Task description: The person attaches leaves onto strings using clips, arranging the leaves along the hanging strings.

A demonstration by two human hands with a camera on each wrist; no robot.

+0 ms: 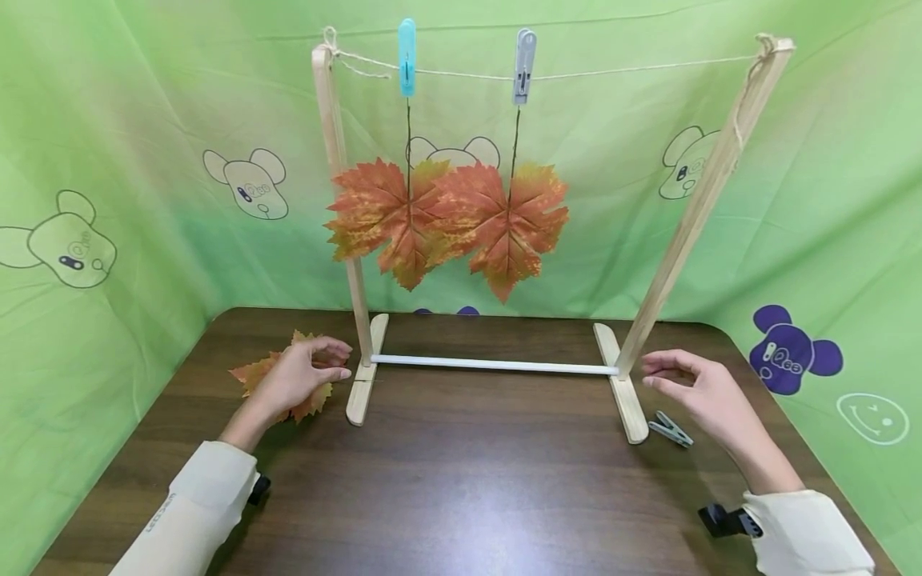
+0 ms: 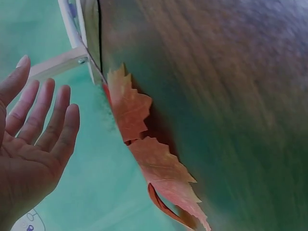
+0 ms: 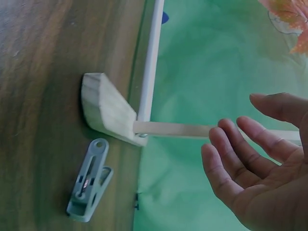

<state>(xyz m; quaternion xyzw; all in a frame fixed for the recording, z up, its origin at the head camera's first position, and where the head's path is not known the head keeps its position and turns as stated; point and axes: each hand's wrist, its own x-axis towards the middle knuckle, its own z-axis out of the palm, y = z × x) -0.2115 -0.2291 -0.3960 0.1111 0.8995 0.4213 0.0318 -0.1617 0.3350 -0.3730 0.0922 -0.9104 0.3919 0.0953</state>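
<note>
My left hand (image 1: 298,376) hovers with loosely bent fingers over an orange maple leaf (image 1: 254,372) lying on the table; the left wrist view shows this leaf (image 2: 130,113) below the empty palm. Its thin stem reaches across the stand's left foot (image 1: 360,396). At the right, my right hand (image 1: 691,384) holds nothing, fingers relaxed beside the right post (image 1: 691,216). Just below it a grey-blue clothespin (image 1: 671,430) lies on the table, also seen in the right wrist view as a clothespin (image 3: 89,185). Both hands are apart from these things.
A string (image 1: 634,70) spans the two wooden posts. From it a blue clothespin (image 1: 407,56) and a grey clothespin (image 1: 524,64) hold two hanging maple leaves (image 1: 504,224) by their stems. A white rod (image 1: 490,365) joins the feet. Green printed cloth (image 1: 144,160) surrounds the brown table (image 1: 461,480).
</note>
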